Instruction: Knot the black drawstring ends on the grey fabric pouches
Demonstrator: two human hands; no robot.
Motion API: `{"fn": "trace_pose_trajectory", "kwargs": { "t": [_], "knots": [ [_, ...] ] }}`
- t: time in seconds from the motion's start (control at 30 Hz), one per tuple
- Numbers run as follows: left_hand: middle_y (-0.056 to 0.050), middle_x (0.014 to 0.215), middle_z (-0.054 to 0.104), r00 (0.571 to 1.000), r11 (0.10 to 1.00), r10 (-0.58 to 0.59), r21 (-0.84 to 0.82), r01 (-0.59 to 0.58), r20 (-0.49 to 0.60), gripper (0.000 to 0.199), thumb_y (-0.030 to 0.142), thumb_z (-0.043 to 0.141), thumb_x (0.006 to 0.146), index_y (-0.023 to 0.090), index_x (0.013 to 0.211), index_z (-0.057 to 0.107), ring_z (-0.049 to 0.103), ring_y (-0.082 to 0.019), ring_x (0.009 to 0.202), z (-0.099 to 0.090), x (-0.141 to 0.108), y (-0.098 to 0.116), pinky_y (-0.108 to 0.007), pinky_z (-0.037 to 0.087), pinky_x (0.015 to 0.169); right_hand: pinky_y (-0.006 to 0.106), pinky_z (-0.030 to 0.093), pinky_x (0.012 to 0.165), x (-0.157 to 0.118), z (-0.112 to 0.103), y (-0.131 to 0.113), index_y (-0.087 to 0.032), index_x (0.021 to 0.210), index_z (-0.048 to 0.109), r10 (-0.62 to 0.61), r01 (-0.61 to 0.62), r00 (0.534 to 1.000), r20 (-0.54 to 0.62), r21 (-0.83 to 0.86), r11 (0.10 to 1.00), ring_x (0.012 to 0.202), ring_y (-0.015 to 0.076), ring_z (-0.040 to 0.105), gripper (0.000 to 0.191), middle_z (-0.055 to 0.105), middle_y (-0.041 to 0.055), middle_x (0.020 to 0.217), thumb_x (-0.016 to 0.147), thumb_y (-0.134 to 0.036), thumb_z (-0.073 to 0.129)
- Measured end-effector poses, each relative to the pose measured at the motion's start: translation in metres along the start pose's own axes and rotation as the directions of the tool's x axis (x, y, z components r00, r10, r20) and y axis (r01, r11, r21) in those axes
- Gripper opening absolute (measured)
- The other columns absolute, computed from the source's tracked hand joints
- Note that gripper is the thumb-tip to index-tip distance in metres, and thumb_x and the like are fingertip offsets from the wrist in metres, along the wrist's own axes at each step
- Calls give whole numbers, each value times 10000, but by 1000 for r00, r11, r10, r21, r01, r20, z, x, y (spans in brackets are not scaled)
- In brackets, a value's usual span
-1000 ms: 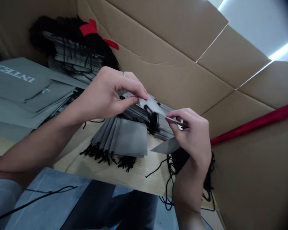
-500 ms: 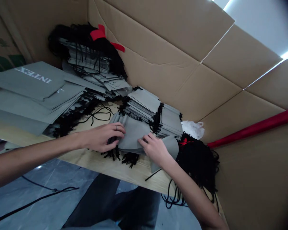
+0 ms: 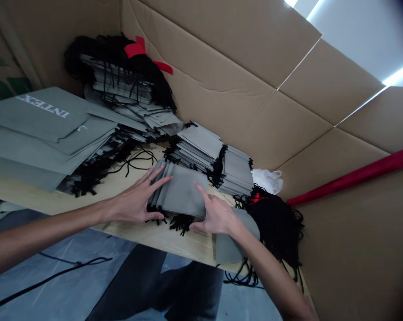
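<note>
A small stack of folded grey fabric pouches with black cord ends at its near side lies before me. My left hand spreads its fingers along the stack's left side, the thumb low by the front edge. Against the right side rests my right hand, index finger and thumb stretched apart at the edge of the top pouch. A loose grey fabric piece lies partly under my right wrist. Behind the stack stand two neat piles of folded pouches, the left pile and the right pile.
Larger grey bags printed INTEX spread over the table's left. A heap of black cords with a red tie sits behind them. Another black cord bundle hangs at the right. Cardboard walls enclose the wooden tabletop.
The top pouch now lies flat and squared on the stack, where its right part was flared before. My left hand's fingers have spread, and my right thumb has come down to the near edge.
</note>
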State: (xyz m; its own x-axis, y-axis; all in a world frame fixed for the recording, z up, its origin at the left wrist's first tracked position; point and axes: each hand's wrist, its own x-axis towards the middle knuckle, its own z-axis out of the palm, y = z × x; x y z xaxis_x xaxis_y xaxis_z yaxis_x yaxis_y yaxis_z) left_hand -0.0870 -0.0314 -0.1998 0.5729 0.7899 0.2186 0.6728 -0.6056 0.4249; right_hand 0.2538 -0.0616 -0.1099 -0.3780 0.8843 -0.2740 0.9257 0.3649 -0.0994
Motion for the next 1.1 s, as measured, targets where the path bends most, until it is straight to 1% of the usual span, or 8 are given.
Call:
{"fn": "trace_pose_trajectory", "kwargs": {
  "t": [0.2,0.4,0.57,0.67,0.8,0.9,0.97,1.1],
  "knots": [
    [-231,2016,35,1000,999,-13,29,14,-28,1234,779,788,986,196,1917,224,83,-504,1882,1,2,-2,-727,330,1499,481,561,1064,17,14,-14,-294,1940,-14,0,0,1000,-5,43,999,1277,457,804,1491,812,231,1363,879,-671,964],
    [-191,2024,48,998,999,-46,5,46,-30,1255,789,725,1003,204,1937,125,157,-443,1885,0,-1,-8,-644,356,1513,536,561,1125,17,6,-26,-261,1943,-24,-10,11,1000,-15,35,999,1341,478,781,1416,795,266,1422,924,-564,912],
    [-207,2016,132,981,986,-166,-30,163,-106,1080,810,528,1119,206,1926,140,308,-440,1847,6,-1,-9,-627,432,1473,586,547,1211,13,-2,-28,-80,1928,4,47,-45,998,-33,36,998,1435,511,733,1477,738,345,1527,946,-787,850],
    [-222,2005,165,972,983,-184,-42,180,-146,1035,764,518,1130,182,1912,169,320,-449,1840,10,-1,-7,-631,430,1471,557,533,1263,11,-1,-31,36,1898,70,66,-66,997,-31,20,998,1504,502,691,1481,671,385,1619,944,-761,874],
    [-210,2007,172,982,991,-128,-41,124,-136,995,611,562,1112,189,1918,160,313,-452,1841,9,-1,-6,-639,430,1469,550,559,1228,10,3,-40,114,1860,154,59,-60,998,-35,-42,997,1484,488,683,1371,680,403,1593,1001,-697,850],
    [-156,2031,61,989,996,-85,-40,80,-124,989,485,596,1073,234,1925,160,317,-450,1839,3,-1,-5,-631,452,1459,558,586,1171,12,2,-45,33,1897,124,24,-29,999,-47,-103,994,1464,486,675,1377,693,374,1575,1005,-728,848],
    [-122,2038,14,993,998,-47,-34,43,-111,973,491,609,1077,254,1922,189,286,-442,1852,0,0,-5,-626,427,1478,561,594,1140,14,1,-47,-50,1923,123,-6,0,999,-43,-143,990,1438,486,685,1360,718,355,1524,1013,-786,815],
    [-130,2025,153,996,1000,-4,-16,2,-94,946,658,593,1123,246,1908,260,169,-464,1878,-4,5,-6,-687,332,1511,556,603,1089,18,-1,-49,-203,1941,190,-50,43,998,-29,-200,979,1395,477,705,1197,752,322,1442,1067,-865,671]
  ]
}}
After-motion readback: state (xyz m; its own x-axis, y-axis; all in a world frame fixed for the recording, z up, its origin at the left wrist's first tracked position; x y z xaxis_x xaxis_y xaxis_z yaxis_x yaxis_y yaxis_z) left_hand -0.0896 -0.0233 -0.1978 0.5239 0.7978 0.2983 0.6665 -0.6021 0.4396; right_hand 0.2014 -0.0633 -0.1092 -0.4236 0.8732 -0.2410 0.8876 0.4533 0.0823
